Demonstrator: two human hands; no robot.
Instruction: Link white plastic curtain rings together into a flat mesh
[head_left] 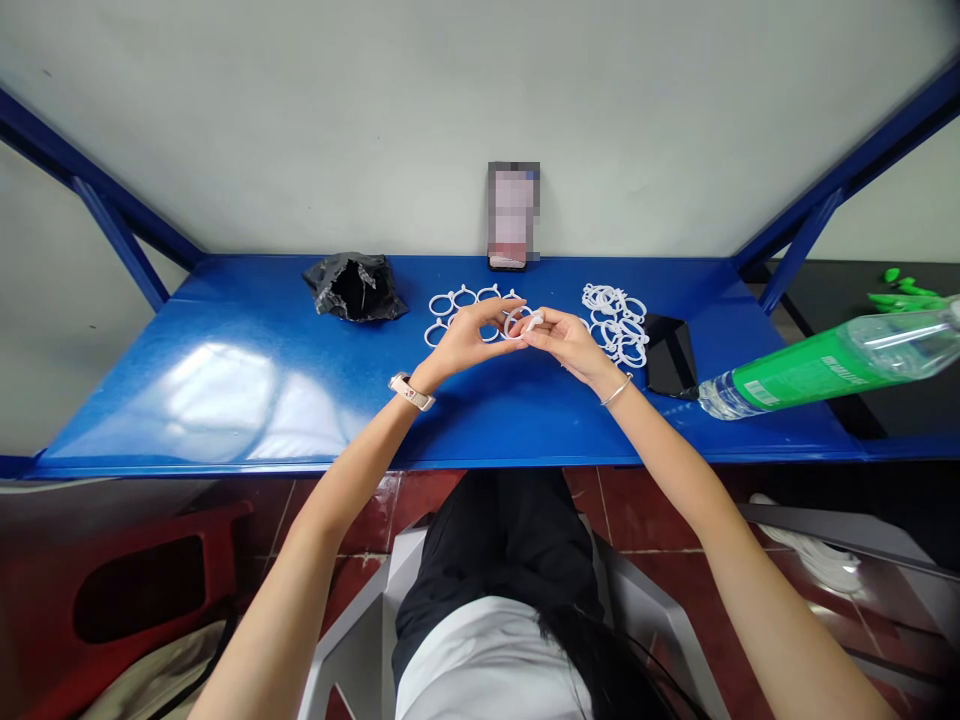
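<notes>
Left hand (466, 340) and right hand (566, 342) pinch one white ring (517, 322) by its rim; light, maybe bendy. Ring pile (619, 322) at 2 o'clock.

I see a blue tabletop (247, 390) set against a pale wall, with a crumpled black plastic bag (356, 287) at its back left and a phone (513, 215) propped upright against the wall at the middle. A loose spread of white plastic rings (450, 300) lies at the centre, with a denser heap of white rings (616, 320) to its right. Just beyond that are a flat black object (670, 355) and a clear bottle with a green label (810, 370).
</notes>
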